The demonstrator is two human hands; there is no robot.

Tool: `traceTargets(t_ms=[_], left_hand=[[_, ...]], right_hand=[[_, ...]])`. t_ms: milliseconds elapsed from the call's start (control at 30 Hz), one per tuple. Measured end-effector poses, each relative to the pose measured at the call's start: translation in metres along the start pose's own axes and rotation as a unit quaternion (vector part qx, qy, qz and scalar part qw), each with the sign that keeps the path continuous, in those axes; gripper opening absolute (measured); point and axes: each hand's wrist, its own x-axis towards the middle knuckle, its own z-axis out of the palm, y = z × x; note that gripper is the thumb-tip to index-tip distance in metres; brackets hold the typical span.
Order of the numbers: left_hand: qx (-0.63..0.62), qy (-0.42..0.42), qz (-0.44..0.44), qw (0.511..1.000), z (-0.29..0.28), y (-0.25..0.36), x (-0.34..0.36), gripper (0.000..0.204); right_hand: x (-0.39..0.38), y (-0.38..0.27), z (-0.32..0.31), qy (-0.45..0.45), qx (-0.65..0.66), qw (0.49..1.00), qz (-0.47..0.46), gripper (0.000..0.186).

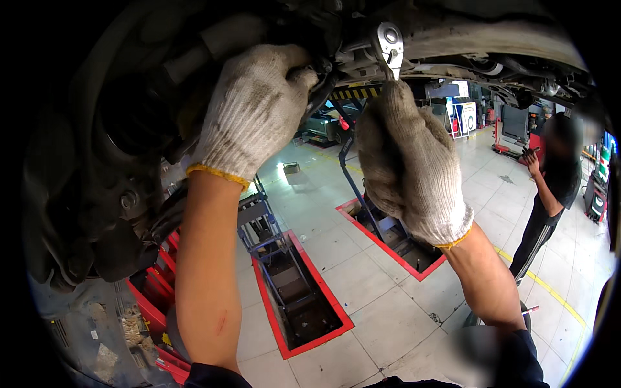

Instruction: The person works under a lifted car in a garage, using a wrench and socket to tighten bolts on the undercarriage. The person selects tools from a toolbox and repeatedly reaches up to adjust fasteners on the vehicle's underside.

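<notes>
Both my hands are raised under a car and wear off-white knitted gloves with grey smudges. My right hand is wrapped round a ratchet wrench. The wrench's round silver head points up, close below the car's underside; its handle is hidden in the glove. My left hand reaches up among dark suspension parts, thumb and fingers curled in. Whatever it grips is lost in shadow, next to a small dark metal piece near the thumb.
Two floor pits with red frames hold blue lift structures. On the right, a person in dark clothes stands with a hand raised. Red shelving is at lower left. A yellow line crosses the tiled floor.
</notes>
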Motion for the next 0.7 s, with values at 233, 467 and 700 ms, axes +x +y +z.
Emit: traceTargets(t_ms=[233, 467, 700], left_hand=[[-0.035, 0.045, -0.003, 0.998, 0.004, -0.007, -0.003, 0.028], [-0.081, -0.032, -0.110, 0.990, -0.010, -0.002, -0.006, 0.029], [-0.107, -0.021, -0.040, 0.993, 0.003, -0.017, -0.007, 0.027]], right_hand=[[0.024, -0.005, -0.020, -0.219, 0.155, 0.963, 0.016, 0.055], [0.014, 0.016, 0.032, -0.124, 0.244, 0.961, -0.041, 0.057], [0.026, 0.018, 0.060, -0.118, 0.238, 0.964, -0.024, 0.061]])
